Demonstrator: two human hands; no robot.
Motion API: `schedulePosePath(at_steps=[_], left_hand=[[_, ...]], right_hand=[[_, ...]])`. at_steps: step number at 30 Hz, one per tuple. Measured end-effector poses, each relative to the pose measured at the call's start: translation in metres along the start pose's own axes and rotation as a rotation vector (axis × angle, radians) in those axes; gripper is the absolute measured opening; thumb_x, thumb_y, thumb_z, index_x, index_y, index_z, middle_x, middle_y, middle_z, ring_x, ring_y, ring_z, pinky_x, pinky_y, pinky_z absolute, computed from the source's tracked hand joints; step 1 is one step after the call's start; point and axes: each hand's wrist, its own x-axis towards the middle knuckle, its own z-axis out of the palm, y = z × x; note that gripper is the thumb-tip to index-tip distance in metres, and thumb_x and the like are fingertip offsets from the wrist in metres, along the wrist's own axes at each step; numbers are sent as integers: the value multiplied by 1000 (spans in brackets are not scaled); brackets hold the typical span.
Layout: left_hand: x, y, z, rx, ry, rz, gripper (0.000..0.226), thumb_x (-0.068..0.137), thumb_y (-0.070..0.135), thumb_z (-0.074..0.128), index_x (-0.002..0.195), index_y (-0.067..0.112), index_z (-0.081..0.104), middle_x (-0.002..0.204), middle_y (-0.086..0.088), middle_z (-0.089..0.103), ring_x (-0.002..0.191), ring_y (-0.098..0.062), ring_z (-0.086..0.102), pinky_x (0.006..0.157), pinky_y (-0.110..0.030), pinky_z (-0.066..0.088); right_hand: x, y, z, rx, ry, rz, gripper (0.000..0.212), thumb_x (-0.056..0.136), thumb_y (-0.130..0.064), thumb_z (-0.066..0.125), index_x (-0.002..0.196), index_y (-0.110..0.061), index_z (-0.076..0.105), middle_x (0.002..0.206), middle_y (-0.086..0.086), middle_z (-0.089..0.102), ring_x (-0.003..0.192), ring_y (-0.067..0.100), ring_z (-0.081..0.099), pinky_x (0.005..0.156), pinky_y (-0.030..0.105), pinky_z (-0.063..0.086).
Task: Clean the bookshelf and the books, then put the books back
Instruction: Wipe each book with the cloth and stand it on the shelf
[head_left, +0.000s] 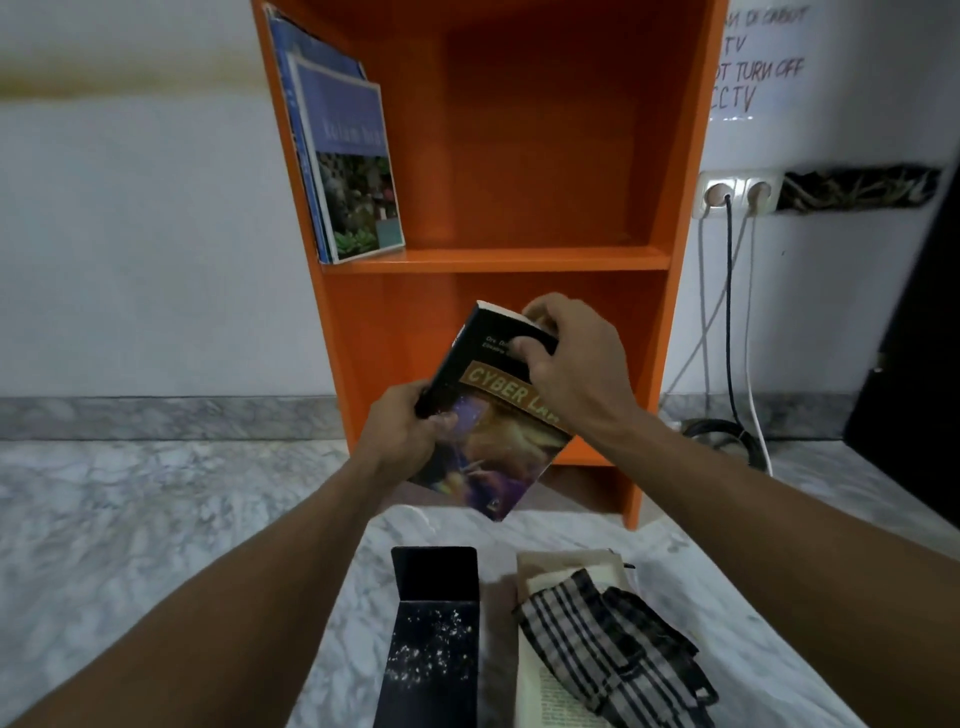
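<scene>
Right now I hold the "Cyber Law" paperback tilted before the orange bookshelf, left hand clamping its spine, right hand pinching its top edge, and a loose pinch could drop it onto the checked cloth below.

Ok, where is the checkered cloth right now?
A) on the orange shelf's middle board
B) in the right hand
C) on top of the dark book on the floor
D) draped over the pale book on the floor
D: the checkered cloth lies across the pale book on the floor, while both hands hold the Cyber Law book.
</scene>
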Motion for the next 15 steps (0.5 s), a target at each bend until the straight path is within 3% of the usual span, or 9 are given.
schedulePosePath(at_steps=[3, 6, 8, 10, 12, 15], left_hand=[[5, 7, -9, -65, 147, -14, 15, 92, 19, 65, 103, 28, 67, 98, 4, 73, 93, -20, 69, 85, -46, 57], [14, 15, -22, -117, 277, -15, 14, 91, 21, 67, 102, 28, 66, 99, 1, 71, 95, -23, 66, 89, -46, 54], [20, 22, -35, -175, 313, 3, 15, 91, 18, 67, 101, 28, 65, 99, 1, 70, 95, -21, 65, 87, -41, 54], [26, 31, -47, -259, 275, 9, 14, 94, 16, 63, 104, 25, 62, 98, 2, 68, 92, -17, 64, 77, -34, 52], [32, 36, -57, -272, 244, 19, 13, 97, 16, 59, 106, 25, 58, 96, 3, 65, 87, -11, 60, 70, -29, 49], [45, 35, -70, -201, 211, 46, 15, 98, 16, 57, 108, 28, 55, 97, 6, 64, 89, -12, 60, 76, -30, 48]], right_hand=[[6, 0, 10, -57, 229, 70, 50, 85, -23, 70, 130, -15, 51, 124, 9, 51, 115, 25, 48, 98, 34, 39], [-3, 2, 24, 113, 198, 369, 56, 90, -28, 66, 137, -18, 38, 134, 11, 44, 119, 30, 48, 100, 41, 41], [-11, 3, 43, 197, -41, 472, 52, 94, -25, 62, 138, -18, 37, 131, 7, 48, 116, 25, 51, 97, 35, 40], [-12, 3, 65, 323, -190, 525, 34, 95, -17, 60, 126, -15, 45, 119, 4, 56, 111, 23, 56, 91, 33, 43], [-2, -3, 80, 389, -158, 583, 17, 97, -13, 57, 112, -10, 51, 111, 9, 60, 104, 27, 58, 90, 39, 47], [24, -18, 94, 439, -29, 632, 16, 98, -15, 55, 113, -15, 50, 111, 4, 58, 99, 24, 57, 87, 41, 50]])
